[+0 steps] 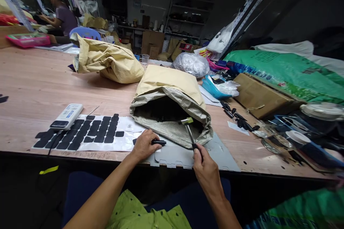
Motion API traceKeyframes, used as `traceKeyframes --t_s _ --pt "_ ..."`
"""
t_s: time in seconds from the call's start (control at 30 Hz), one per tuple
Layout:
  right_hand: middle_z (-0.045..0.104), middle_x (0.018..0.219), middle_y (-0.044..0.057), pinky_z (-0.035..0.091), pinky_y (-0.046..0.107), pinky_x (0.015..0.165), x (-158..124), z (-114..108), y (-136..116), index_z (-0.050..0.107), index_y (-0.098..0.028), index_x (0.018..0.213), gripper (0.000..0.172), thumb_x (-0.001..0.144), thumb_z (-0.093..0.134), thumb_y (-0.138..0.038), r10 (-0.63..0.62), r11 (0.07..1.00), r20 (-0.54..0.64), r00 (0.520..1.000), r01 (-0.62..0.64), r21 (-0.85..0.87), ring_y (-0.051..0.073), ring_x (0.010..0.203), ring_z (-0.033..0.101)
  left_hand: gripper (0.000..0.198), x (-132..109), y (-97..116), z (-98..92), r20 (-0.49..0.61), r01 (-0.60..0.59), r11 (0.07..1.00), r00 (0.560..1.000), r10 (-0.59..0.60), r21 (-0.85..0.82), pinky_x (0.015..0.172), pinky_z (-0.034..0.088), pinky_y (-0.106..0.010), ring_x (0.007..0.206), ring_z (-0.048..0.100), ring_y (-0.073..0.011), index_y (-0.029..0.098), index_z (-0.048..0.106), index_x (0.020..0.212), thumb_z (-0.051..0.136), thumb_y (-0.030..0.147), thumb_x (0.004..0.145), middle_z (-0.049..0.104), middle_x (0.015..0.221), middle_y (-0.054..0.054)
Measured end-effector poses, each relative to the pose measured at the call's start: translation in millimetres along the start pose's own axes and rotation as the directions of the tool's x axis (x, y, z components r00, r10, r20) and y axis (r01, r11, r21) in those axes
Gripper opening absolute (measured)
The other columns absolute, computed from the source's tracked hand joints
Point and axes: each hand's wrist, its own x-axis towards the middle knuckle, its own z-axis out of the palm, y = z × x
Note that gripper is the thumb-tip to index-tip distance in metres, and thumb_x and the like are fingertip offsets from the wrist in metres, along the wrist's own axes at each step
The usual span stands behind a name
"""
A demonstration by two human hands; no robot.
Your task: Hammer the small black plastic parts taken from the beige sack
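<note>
My right hand (205, 164) is closed around the handle of a small hammer (190, 134); its yellow-green head is raised in front of the bag's mouth. My left hand (145, 145) rests at the table's front edge, its fingers closed on a small black part (160, 142) whose exact kind I cannot make out. Both hands are over a grey board (221, 154). Just beyond them lies a paper-covered woven sack (172, 78), its wide mouth facing me and its inside dark. Left of my left hand is a white sheet with rows of black rounded-square pads (100, 134).
A white handheld device (67, 116) with a cable lies on the sheet. Another tan sack (110, 61) sits further back. On the right are loose black parts (239, 120), a cardboard box (266, 94), clear containers and green sacks (285, 71). A person (61, 18) sits at far left.
</note>
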Motion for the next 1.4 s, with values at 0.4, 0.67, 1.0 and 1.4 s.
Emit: traceKeyframes --t_s 0.4,0.67,1.0,1.4 --pt "0.067 0.127 0.008 0.060 0.030 0.082 -69 1 -23 0.062 -0.022 0.129 0.041 0.093 0.049 -0.039 -0.144 0.978 0.103 0.984 0.125 0.169 0.021 0.108 0.068 0.008 1 2 -0.5 -0.037 0.030 0.998 0.999 -0.031 -0.047 0.072 0.041 -0.029 0.084 0.055 -0.0180 0.020 0.073 0.083 0.075 0.020 0.075 0.060 0.079 -0.001" --pt "0.067 0.127 0.006 0.056 0.028 0.092 -71 10 -25 0.061 -0.022 0.131 0.041 0.096 0.046 -0.036 -0.191 0.980 0.070 0.979 0.187 0.067 0.019 0.114 0.065 0.008 2 1 0.8 -0.044 0.041 0.998 0.998 -0.044 -0.051 0.073 0.040 -0.029 0.084 0.055 -0.0174 0.019 0.071 0.079 0.076 0.018 0.073 0.060 0.079 0.000" --pt "0.067 0.127 0.007 0.056 0.028 0.091 -75 15 -37 0.061 -0.023 0.130 0.040 0.095 0.047 -0.036 -0.210 0.974 0.122 0.970 0.196 0.117 0.019 0.114 0.064 0.006 2 2 0.6 -0.023 0.061 0.997 0.998 -0.062 -0.043 0.074 0.041 -0.029 0.084 0.055 -0.0184 0.021 0.071 0.078 0.076 0.021 0.074 0.058 0.078 0.000" --pt "0.064 0.097 0.008 0.044 0.033 0.073 -6 27 -11 0.065 -0.020 0.121 0.036 0.093 0.044 -0.028 -0.146 0.937 -0.050 0.988 0.122 -0.328 0.023 0.090 0.056 0.013 1 -1 -0.5 0.013 0.030 0.999 0.999 -0.030 -0.033 0.071 0.041 -0.029 0.084 0.055 -0.0189 0.020 0.072 0.081 0.077 0.024 0.070 0.060 0.080 0.000"
